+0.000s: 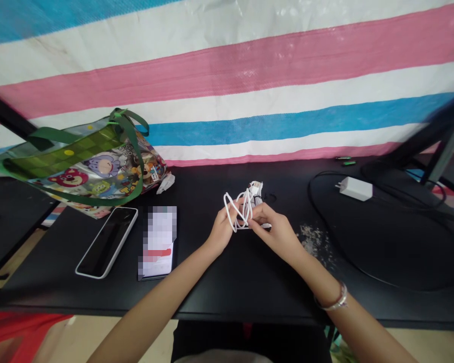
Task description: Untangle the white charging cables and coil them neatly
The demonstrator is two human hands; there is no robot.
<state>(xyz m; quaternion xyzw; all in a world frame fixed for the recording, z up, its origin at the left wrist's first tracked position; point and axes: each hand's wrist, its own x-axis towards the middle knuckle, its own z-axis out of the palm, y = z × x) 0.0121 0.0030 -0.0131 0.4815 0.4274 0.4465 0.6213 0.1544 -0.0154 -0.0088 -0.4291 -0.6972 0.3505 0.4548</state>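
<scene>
A white cable [230, 216] is gathered in loose loops above the black table, between my two hands. My left hand [222, 230] is closed on the left side of the loops, its fingertips partly hidden behind them. From the right, my right hand [275, 228] has its thumb and fingers curled in on the same cable. A white connector end [254, 188] shows at the top of the bundle, with more white strands and a thin dark tie beside it.
A phone with a lit screen [159, 237] and a dark phone in a white case [108, 242] lie left. Behind them stands a green-handled cartoon bag [98, 171]. At right are a white charger [356, 188], a black cord [335, 247] and pale crumbs [315, 241].
</scene>
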